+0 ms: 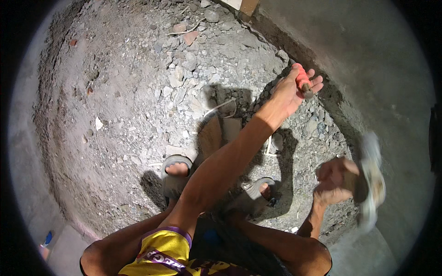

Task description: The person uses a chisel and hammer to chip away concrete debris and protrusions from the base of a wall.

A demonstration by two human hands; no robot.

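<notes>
My left hand (285, 92) reaches out to the upper right and holds a chisel (301, 74) by its orange-red grip. The thumb and palm bear against the grip while several fingers stay loosely spread. The metal striking end points back towards me; the tip lies by the foot of the wall, mostly hidden. Lower right, my right hand (333, 179) is closed around the handle of a hammer, blurred by motion. The large hammer head (373, 186) is raised apart from the chisel, in front of the grey wall (390, 100).
Broken rubble (183, 72) and dust cover the floor. My sandalled feet (176, 169) stand on it, with tile pieces (230, 128) and a pale strip (221, 106) between them. A wooden piece (249, 7) sits at the top edge. A blue object (48, 238) lies lower left.
</notes>
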